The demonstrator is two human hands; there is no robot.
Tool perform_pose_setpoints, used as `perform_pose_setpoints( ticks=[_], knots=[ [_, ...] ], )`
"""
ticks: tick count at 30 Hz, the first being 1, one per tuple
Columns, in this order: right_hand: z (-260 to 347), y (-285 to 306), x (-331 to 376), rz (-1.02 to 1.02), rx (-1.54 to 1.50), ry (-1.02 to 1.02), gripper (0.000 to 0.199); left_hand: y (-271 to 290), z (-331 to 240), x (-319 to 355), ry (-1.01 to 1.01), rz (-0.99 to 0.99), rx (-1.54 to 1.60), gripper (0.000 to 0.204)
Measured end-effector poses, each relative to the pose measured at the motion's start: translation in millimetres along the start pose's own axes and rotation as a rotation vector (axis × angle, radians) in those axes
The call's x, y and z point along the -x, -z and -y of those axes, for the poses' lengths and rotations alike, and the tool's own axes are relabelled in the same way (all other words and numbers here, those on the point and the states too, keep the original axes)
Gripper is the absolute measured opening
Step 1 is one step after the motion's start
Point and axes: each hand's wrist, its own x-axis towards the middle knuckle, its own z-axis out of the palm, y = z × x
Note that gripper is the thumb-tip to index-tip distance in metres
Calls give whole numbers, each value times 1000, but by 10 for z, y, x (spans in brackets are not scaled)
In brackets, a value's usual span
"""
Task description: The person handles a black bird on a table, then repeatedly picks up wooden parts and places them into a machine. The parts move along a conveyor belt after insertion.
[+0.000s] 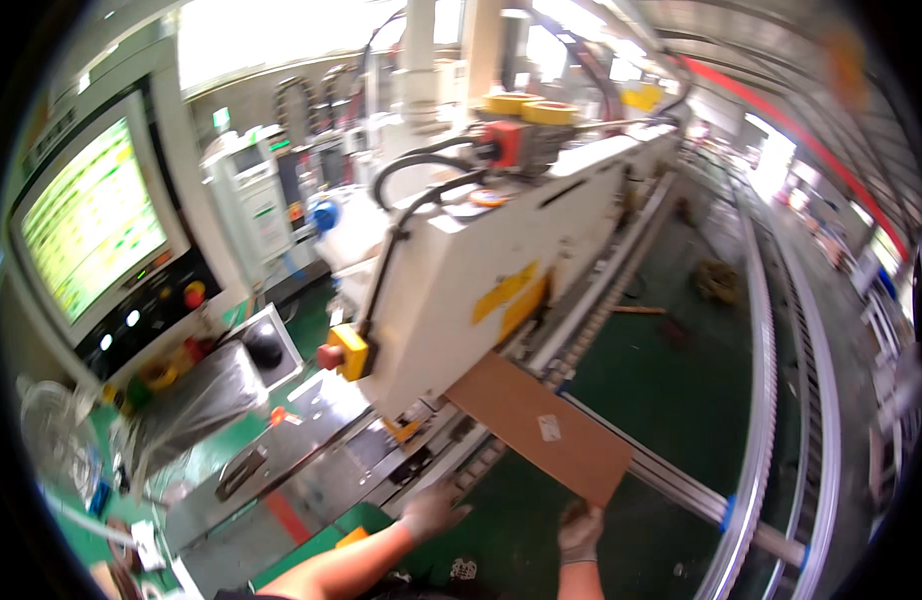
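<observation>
A flat brown board [541, 415] with a small white label [549, 428] lies slantwise, its far end at the foot of a long white machine [461, 300]. At its near right corner my gloved right hand [580, 530] is closed on the edge. My gloved left hand [433, 512] is to the left, apart from the board and beside the machine's feed track [471, 465]. Its fingers reach to the right, somewhat blurred, with nothing seen in them.
A yellow box with a red stop button [331, 357] juts from the machine's near end. Metal roller rails [756, 400] curve along the right, joined by a crossbar [671, 480]. To the left stand a lit screen [96, 220] and a grey metal table [221, 540]. The floor [641, 370] is green.
</observation>
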Motion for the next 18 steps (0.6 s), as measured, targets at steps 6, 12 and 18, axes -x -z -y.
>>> perform_pose_setpoints(
  ticks=[6,12,18],
  knots=[
    [-1011,210,1690,332,663,-194,26,75,428,492,18,83,90,88],
    [-1060,1079,3646,699,1974,18,36,-11,380,477,-33,137,224,85],
    [-745,2014,4697,-96,1627,198,29,-50,594,429,-90,185,260,68]
  ],
)
